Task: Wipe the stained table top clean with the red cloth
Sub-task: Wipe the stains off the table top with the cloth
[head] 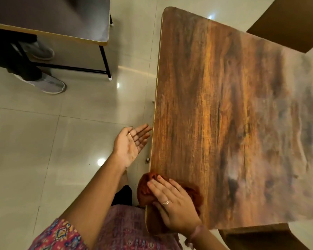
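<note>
The wood-grain table top (215, 98) fills the right half of the view, with pale dusty smears across its right side. The red cloth (144, 187) lies bunched at the table's near left corner, partly hanging over the edge. My right hand (172, 201) presses flat on the cloth with straight fingers. My left hand (131, 143) is held palm up, fingers straight, just off the table's left edge and below its level, holding nothing.
A second table (65, 24) with black metal legs stands at the upper left; a person's legs and grey shoes (49, 83) are under it. A brown chair seat (287, 22) shows at the top right, another at the bottom right. Glossy tiled floor lies between.
</note>
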